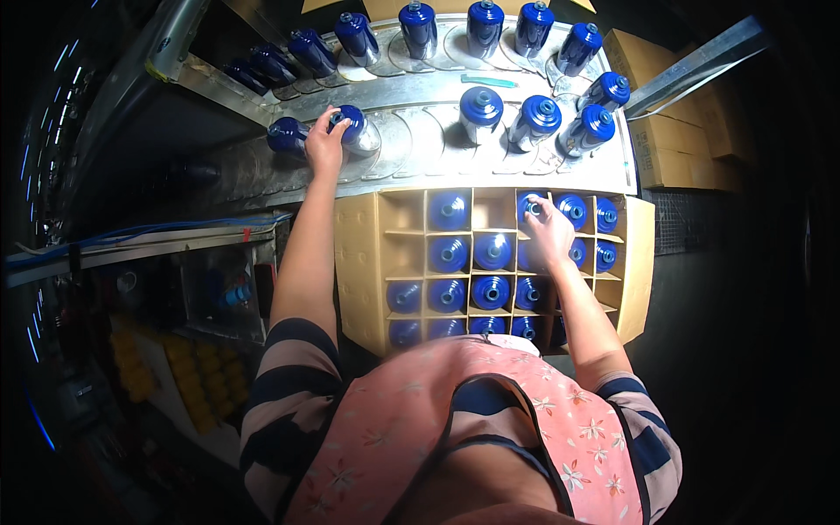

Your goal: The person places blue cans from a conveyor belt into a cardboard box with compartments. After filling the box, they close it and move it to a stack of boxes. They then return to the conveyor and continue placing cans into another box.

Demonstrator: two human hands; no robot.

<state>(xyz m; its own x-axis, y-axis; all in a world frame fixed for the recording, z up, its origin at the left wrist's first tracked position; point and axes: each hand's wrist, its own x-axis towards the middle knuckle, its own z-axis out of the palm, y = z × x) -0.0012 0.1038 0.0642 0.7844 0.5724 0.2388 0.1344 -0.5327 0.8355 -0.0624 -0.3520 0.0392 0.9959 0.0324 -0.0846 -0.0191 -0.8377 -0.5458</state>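
Pink floral apron (376, 411) nearest, then the open carton (360, 280), split by cardboard dividers (514, 280), most slots holding blue-topped bottles seen from above. Right hand (550, 236) reaches into the carton's far row, fingers closed in a pinch round the neck of the carton bottle (525, 200), which sits in its slot, long axis upright; whether its base touches bottom, can't tell. Beyond the carton is the metal conveyor (411, 171). Left hand (325, 147) is over there, thumb and fingers closed round the top of the conveyor bottle (354, 121). That one stands to the far left of the carton, long axis roughly upright, right at the left hand and well apart from the right. Looks: glossy deep blue top, rounded shoulder, short narrow neck, silvery shine lower down. Another bottle (287, 134) just left of it; farther back, green strip (488, 81) and a curved row of similar bottles.
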